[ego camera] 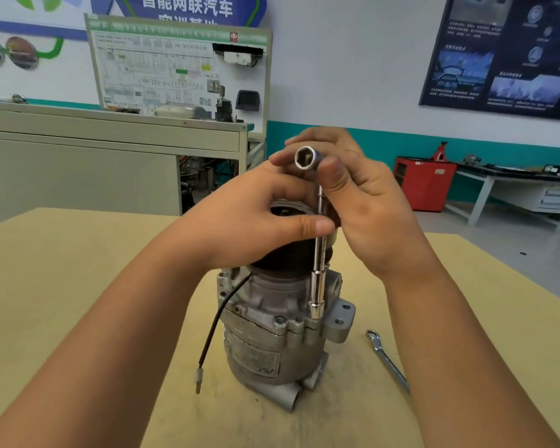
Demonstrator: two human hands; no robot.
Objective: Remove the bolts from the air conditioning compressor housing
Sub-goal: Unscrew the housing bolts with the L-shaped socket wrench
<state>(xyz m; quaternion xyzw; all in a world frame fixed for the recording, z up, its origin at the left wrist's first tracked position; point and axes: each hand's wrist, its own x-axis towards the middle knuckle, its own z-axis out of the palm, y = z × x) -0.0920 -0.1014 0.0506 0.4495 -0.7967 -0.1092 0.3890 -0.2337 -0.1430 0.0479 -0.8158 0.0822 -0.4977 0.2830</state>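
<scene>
While standing upright on the tabletop [78, 270], likely heavy and rigid: compressor housing [265, 347]. Slim, probably slippery socket wrench [317, 292] seated at its rim beside a bolt [280, 320]; fingers of left hand [249, 218] pinching the shaft, right hand [369, 205] gripping the top.

Grey compressor housing [265, 344] upright on table [78, 253]; bolt [280, 321] seated in flange.
</scene>
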